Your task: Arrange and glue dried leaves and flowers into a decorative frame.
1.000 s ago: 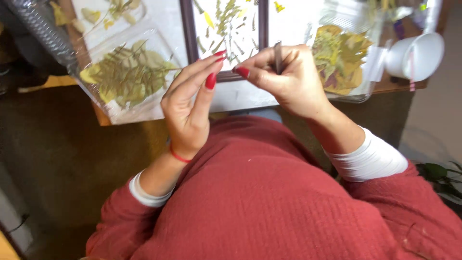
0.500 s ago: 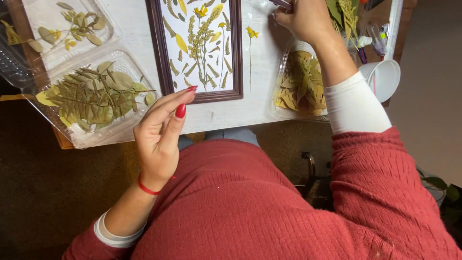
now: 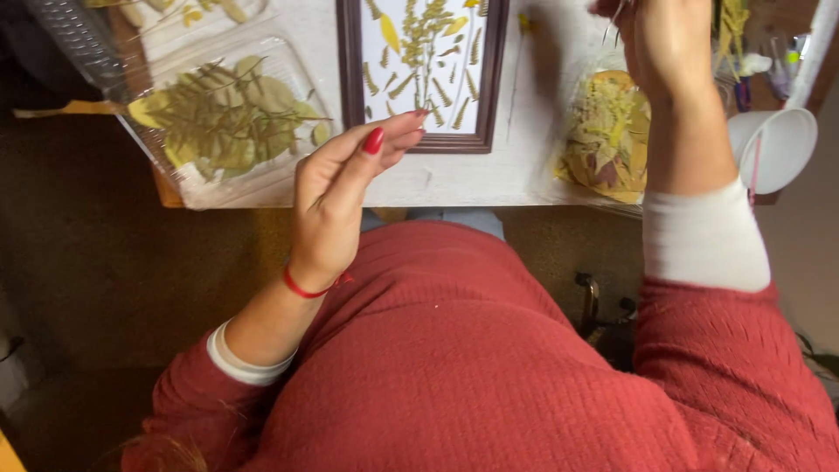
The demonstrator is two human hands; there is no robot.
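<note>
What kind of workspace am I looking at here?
Probably a home craft table for pressed-plant art: a dark frame holding arranged sprigs, clear trays of dried leaves, and tweezers in the right hand.

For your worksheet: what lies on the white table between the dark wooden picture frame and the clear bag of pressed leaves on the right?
In the head view, one thin pressed stem with a yellow flower lies between the frame and bag; otherwise bare white table.

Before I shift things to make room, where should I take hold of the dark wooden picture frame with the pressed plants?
Probably by the picture frame's long side rails, one hand on each, coming from its near bottom edge. It lies flat on the white table, and the plant pieces rest on the white centre. The left hand is empty and closest; the right hand holds tweezers.
</note>
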